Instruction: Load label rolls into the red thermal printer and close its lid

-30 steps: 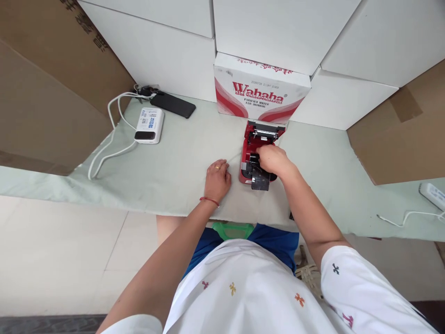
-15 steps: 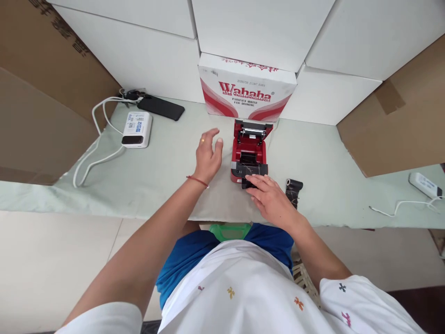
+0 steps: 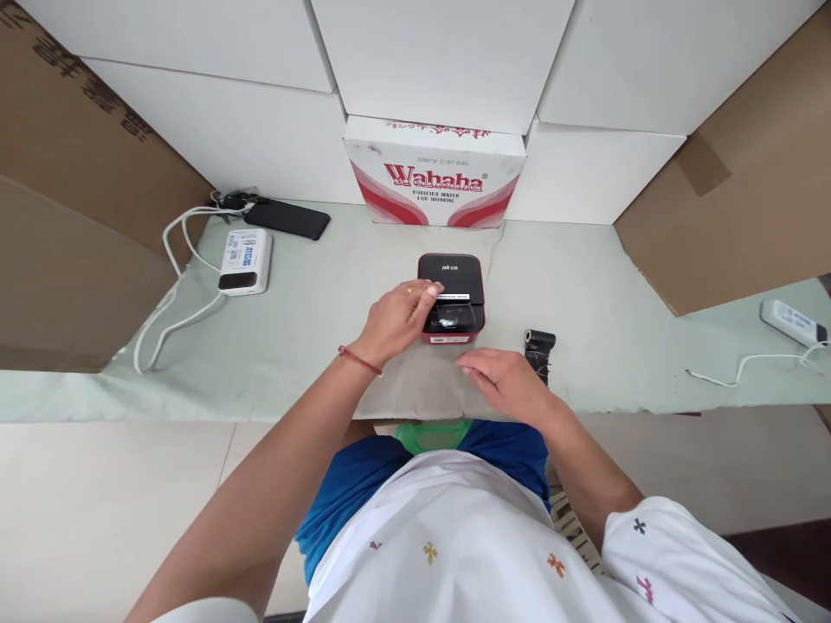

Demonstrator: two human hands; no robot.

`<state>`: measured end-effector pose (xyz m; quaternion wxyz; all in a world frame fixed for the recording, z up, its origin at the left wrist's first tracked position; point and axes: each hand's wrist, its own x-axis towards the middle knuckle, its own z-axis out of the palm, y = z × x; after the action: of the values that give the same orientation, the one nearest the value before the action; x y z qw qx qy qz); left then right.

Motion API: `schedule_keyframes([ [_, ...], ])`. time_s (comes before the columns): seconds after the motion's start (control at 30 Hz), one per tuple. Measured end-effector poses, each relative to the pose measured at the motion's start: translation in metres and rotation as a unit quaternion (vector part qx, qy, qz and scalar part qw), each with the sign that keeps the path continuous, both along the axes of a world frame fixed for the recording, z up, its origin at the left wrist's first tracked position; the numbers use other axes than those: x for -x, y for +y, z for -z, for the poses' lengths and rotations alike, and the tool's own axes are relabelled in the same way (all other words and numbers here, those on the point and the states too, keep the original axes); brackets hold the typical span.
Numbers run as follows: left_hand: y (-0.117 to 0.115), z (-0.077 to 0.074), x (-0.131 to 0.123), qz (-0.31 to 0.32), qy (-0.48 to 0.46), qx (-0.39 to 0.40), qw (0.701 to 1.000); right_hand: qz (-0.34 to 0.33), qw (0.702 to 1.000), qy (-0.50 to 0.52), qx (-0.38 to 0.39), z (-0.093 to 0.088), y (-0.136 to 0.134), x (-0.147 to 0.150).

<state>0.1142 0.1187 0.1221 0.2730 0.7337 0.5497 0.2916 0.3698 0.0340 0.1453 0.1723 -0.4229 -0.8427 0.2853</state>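
A small red-and-black label printer (image 3: 453,268) sits on the table before me with its black lid down. My left hand (image 3: 401,318) is at the printer's left side, its fingers closed over the lid's edge and the thumb on top. My right hand (image 3: 506,381) is just in front of the printer's right corner, apart from it, fingers loosely extended with nothing visible in them. Beside that hand lies a small black roll (image 3: 540,339) with its loose, light-veined end hanging toward me.
A white and red Wahaha carton (image 3: 434,182) stands behind the printer. At left are a white power bank (image 3: 245,261) with a cable and a black phone (image 3: 289,217). Another white device (image 3: 793,323) with a cable lies at right. Brown cardboard boxes (image 3: 720,199) flank the table.
The printer's lid has gone from raised to down. My left hand has moved right onto the printer. My right hand has come off its front edge.
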Motion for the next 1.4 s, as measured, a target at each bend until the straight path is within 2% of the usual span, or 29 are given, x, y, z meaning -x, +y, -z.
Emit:
schedule_keyframes([
  [0.13,-0.015,-0.016,-0.010,-0.005,0.108,0.048,0.993,0.102,0.992,0.039,-0.066,-0.006,0.026,0.002],
  [0.23,-0.013,-0.034,-0.017,-0.012,0.178,0.081,0.981,0.134,0.981,0.058,-0.126,-0.002,0.052,0.006],
  [0.33,-0.010,-0.045,-0.019,-0.011,0.210,0.101,0.972,0.131,0.984,0.016,-0.116,0.004,0.071,0.007],
  [0.4,-0.010,-0.045,-0.018,-0.010,0.209,0.099,0.973,0.126,0.988,-0.039,-0.081,0.007,0.077,0.006],
  [0.57,-0.015,-0.029,-0.016,-0.001,0.170,0.075,0.983,0.105,0.989,-0.099,-0.038,0.002,0.083,0.003],
  [0.67,-0.012,-0.020,-0.013,-0.025,0.034,0.089,0.995,0.102,0.988,-0.109,-0.037,-0.003,0.085,0.004],
  [0.8,-0.002,-0.006,-0.003,-0.054,-0.128,0.106,0.985,0.081,0.991,-0.090,-0.049,0.002,0.075,0.007],
  [0.9,0.001,0.010,0.007,-0.073,-0.224,0.114,0.965,0.035,0.996,-0.054,-0.054,0.012,0.053,0.009],
  [0.97,0.000,0.022,0.013,-0.108,-0.291,0.123,0.943,0.013,0.998,-0.031,-0.056,0.020,0.037,0.008],
  [1.07,-0.002,0.040,0.017,-0.167,-0.376,0.154,0.898,0.005,0.998,0.005,-0.064,0.030,0.018,0.006],
  [1.13,-0.002,0.049,0.017,-0.177,-0.410,0.180,0.876,0.009,0.997,0.027,-0.070,0.035,0.013,0.004],
  [1.27,0.000,0.056,0.013,-0.151,-0.454,0.213,0.852,0.011,0.996,0.048,-0.075,0.041,0.012,0.002],
  [1.4,0.008,0.053,0.012,-0.127,-0.468,0.221,0.846,0.006,0.996,0.057,-0.074,0.043,0.013,0.001],
])
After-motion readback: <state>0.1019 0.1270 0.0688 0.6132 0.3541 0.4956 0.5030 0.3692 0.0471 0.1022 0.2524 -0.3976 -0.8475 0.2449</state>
